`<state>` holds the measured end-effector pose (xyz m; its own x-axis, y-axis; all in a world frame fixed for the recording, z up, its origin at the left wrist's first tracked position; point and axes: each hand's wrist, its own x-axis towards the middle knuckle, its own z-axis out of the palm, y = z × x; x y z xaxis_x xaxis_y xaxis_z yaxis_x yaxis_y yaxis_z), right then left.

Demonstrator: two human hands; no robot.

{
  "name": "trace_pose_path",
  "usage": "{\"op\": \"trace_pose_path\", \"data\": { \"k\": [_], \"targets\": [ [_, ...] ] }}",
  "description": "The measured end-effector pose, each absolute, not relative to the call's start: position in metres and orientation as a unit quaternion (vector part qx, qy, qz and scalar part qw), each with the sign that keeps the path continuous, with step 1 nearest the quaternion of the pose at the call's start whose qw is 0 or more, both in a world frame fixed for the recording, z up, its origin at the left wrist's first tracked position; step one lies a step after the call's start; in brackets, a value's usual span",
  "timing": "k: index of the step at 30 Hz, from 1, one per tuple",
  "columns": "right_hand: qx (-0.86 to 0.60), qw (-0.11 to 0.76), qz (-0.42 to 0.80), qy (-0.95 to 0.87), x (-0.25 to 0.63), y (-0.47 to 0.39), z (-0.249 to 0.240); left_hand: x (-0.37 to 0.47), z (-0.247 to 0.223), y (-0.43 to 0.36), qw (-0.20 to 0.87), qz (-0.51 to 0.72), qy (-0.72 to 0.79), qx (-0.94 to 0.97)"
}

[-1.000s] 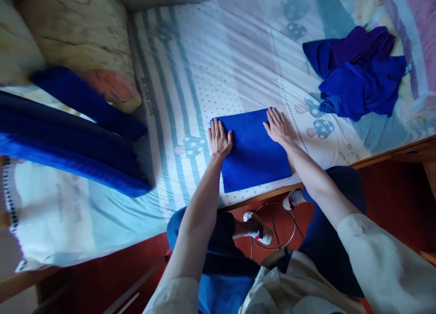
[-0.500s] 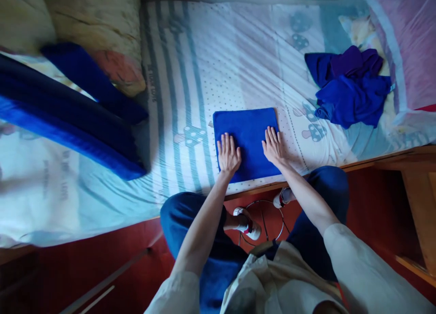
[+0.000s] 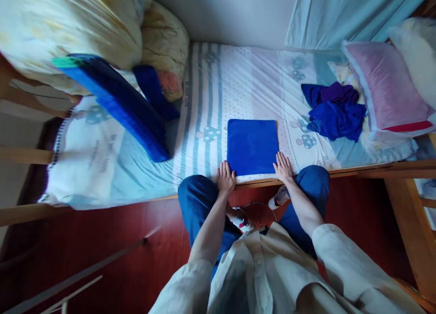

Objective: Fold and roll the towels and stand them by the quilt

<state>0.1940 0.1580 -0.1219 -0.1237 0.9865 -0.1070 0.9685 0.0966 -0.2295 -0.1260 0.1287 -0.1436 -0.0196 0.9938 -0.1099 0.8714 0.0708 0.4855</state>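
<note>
While both hands were open, fingers out and gripping nothing, the left hand (image 3: 226, 179) lay palm-down by the near left corner of a flat blue cloth (image 3: 252, 146), and the right hand (image 3: 283, 167) did the same at the near right corner. That cloth sat close to the front edge of the bed (image 3: 248, 78), with a crumpled fabric pile (image 3: 340, 116) well off to the right. Looked like a smoothing-and-squaring step to me. I'd say the next move called for light, even pressure so the edges stayed straight.
</note>
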Motion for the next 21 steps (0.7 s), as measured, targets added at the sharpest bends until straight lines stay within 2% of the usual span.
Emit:
{"op": "trace_pose_path", "data": {
  "k": [6,14,21],
  "targets": [
    [-0.689,0.04,0.169,-0.704,0.212,0.141,-0.124,-0.123,-0.14,0.114,0.243,0.138,0.733,0.62],
    [-0.765,0.183,0.321,-0.528,0.208,0.127,-0.103,-0.131,-0.129,0.116,0.36,0.258,0.741,0.505],
    [-0.79,0.198,0.395,-0.425,0.2,0.119,-0.09,-0.131,-0.119,0.12,0.389,0.278,0.749,0.459]
  ]
}}
